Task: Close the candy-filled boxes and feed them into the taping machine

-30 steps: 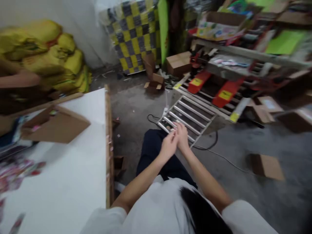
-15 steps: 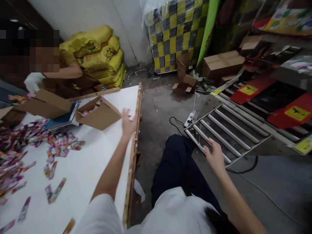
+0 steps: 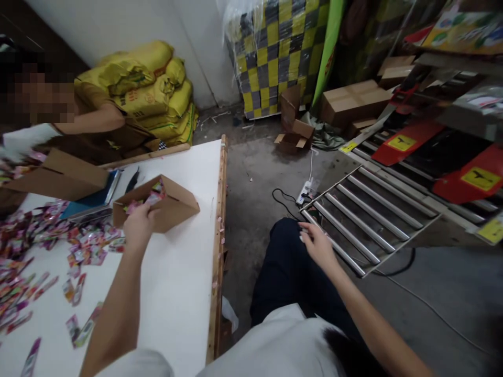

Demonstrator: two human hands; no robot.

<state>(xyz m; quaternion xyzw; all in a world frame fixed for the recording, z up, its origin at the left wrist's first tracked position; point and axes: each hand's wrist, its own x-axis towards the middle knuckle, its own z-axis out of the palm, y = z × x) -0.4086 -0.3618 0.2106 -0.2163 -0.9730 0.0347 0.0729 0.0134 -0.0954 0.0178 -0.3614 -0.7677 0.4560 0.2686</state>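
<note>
One gloved hand of a co-worker is beyond and to the left of the left grip, beside a tilted carton. A bump there could tip that carton toward the blue thing under its near side, as it appears propped rather than flat.

Loose packets lie on the table, left of the left grip. A low sweep of the forearm could drag some along, since several lie close to it.

The left grip is at the near left side of an open box with packets inside. Its fingers are curled, but whether they pinch a packet or the cardboard cannot be told. A sideways pull could skew the box or spill packets over its rim. A dark tool lies beyond the left grip, behind the box; if it is sharp, a careless reach could cut.

The right grip is off the table, well right of the left grip and near the metal rollers. Its fingers are loosely spread; a small white spot at a fingertip is too small to identify. Leaning on a roller could make it turn and slip. Beyond the right grip, a power strip and its cord could catch a foot.
</note>
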